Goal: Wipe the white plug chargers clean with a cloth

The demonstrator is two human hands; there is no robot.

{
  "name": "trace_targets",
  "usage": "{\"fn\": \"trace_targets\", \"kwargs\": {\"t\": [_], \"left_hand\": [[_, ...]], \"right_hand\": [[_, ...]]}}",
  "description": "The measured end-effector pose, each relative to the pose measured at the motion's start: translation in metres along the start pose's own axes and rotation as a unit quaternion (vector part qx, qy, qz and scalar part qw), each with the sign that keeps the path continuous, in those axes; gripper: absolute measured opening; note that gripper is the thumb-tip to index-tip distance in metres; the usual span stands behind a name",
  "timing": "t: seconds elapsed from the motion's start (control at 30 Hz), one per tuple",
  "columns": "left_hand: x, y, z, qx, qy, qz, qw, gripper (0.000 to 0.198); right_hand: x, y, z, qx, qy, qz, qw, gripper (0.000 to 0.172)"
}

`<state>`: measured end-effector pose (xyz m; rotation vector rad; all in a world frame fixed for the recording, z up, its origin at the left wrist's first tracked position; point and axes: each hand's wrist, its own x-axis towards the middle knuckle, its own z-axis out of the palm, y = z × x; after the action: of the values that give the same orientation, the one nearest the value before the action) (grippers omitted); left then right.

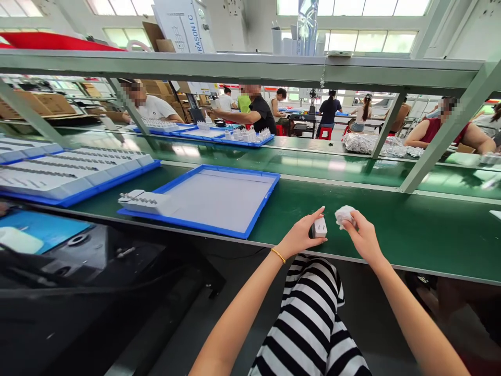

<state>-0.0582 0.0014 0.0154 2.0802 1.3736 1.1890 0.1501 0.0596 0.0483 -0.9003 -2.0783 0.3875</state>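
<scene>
My left hand (302,233) grips a small white plug adapter (320,227) just above the green conveyor belt (410,230). A gold bracelet sits on that wrist. To its right, my right hand (362,236) is closed on a crumpled white wipe (344,214), a few centimetres from the adapter. Both hands hover near the belt's front edge. A blue tray (219,201) with a pale liner lies on the belt to the left, with a short row of white adapters (141,201) at its near-left corner.
Further left, a second blue tray (70,175) holds several rows of adapters. A black machine with a blue panel (43,230) stands at the lower left. A metal shelf frame (242,68) crosses overhead. Several people work at benches behind.
</scene>
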Motion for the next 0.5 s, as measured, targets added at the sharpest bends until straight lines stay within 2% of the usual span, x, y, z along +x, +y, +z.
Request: {"fn": "trace_targets", "kwargs": {"t": [0.13,0.27,0.5], "left_hand": [[0.000,-0.001,-0.019,0.047,-0.004,0.007,0.999,0.088],[0.001,0.002,-0.034,0.074,-0.007,-0.015,0.997,0.088],[-0.001,0.012,-0.036,0.187,0.009,-0.148,0.971,0.079]], "right_hand": [[-0.029,0.018,0.006,0.050,0.016,0.099,0.994,0.043],[-0.040,0.031,0.013,0.052,0.019,0.146,0.988,0.052],[-0.039,0.043,0.012,0.027,0.004,0.157,0.987,0.058]]}}
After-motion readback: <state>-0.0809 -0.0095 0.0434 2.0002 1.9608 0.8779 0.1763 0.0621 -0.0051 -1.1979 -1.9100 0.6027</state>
